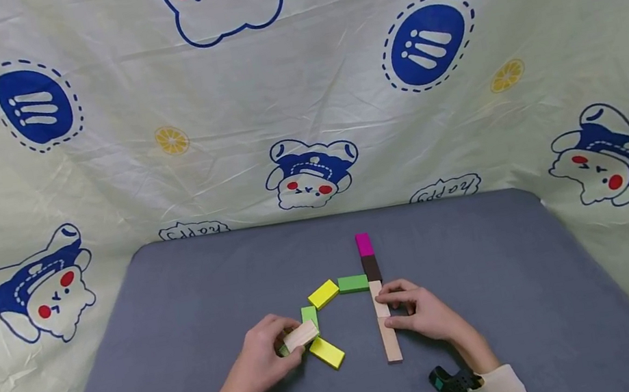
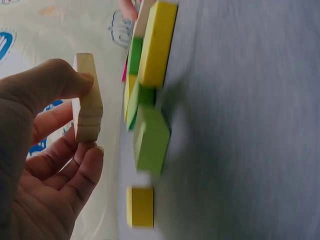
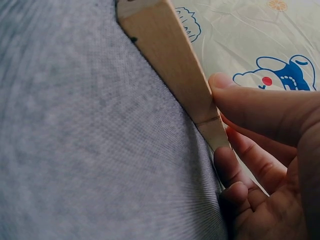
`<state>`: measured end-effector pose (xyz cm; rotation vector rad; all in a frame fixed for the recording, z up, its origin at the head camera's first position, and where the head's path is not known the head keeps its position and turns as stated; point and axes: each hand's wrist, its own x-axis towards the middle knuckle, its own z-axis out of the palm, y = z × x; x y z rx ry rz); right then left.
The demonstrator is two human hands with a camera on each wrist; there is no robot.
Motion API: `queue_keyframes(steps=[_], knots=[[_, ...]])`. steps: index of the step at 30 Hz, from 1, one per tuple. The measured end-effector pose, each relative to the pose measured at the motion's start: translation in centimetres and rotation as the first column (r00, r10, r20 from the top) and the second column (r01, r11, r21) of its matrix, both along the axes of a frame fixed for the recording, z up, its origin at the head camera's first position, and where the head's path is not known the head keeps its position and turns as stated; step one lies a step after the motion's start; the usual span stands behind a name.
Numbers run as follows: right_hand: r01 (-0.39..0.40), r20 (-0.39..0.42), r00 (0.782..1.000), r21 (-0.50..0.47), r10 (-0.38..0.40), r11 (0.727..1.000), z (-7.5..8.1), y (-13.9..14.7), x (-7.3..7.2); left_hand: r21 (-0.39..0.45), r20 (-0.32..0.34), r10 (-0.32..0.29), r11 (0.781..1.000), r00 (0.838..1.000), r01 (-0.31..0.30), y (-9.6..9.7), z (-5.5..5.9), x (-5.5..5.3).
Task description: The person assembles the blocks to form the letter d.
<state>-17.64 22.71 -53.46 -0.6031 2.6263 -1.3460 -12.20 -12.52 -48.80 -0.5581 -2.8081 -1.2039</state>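
Observation:
My left hand (image 1: 264,353) pinches a plain wooden block (image 1: 301,336) between thumb and fingers. In the left wrist view this wooden block (image 2: 88,100) is raised above the table, apart from the coloured blocks. Beneath and beside it lie a green block (image 1: 309,314), a yellow block (image 1: 327,352) and a partly hidden light green block (image 2: 151,142). My right hand (image 1: 424,311) touches two plain blocks laid end to end, a nearer one (image 1: 391,343) and a farther one (image 1: 377,293). Its thumb and fingertips rest along their right side near the joint.
Beyond the plain blocks, a dark brown block (image 1: 371,268) and a magenta block (image 1: 364,244) continue the straight row. A green block (image 1: 353,284) meets this row from the left, followed by a yellow block (image 1: 323,294). The grey cloth-covered table (image 1: 452,235) ends at a printed curtain (image 1: 301,115).

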Motion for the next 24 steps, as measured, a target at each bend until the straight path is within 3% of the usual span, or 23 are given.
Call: queue_keyframes(steps=[7,12,17,24], knots=[[0.002,0.002,1.0,-0.007,-0.002,1.0,0.0,-0.1,0.1,-0.013,-0.006,-0.107,0.994,0.994,0.106,2.0,-0.2,-0.1],[0.006,-0.001,1.0,0.014,-0.006,1.0,0.2,-0.1,0.0,-0.08,0.006,-0.167,0.983,0.986,0.167,2.7,-0.1,-0.2],[0.005,-0.01,1.0,0.022,-0.004,1.0,0.3,0.0,-0.1,-0.16,0.008,-0.192,0.968,0.981,0.191,3.4,0.0,-0.3],[-0.018,-0.015,1.0,0.004,0.018,1.0,0.2,0.0,0.0,-0.197,-0.021,-0.213,0.959,0.977,0.204,4.4,-0.4,-0.7]])
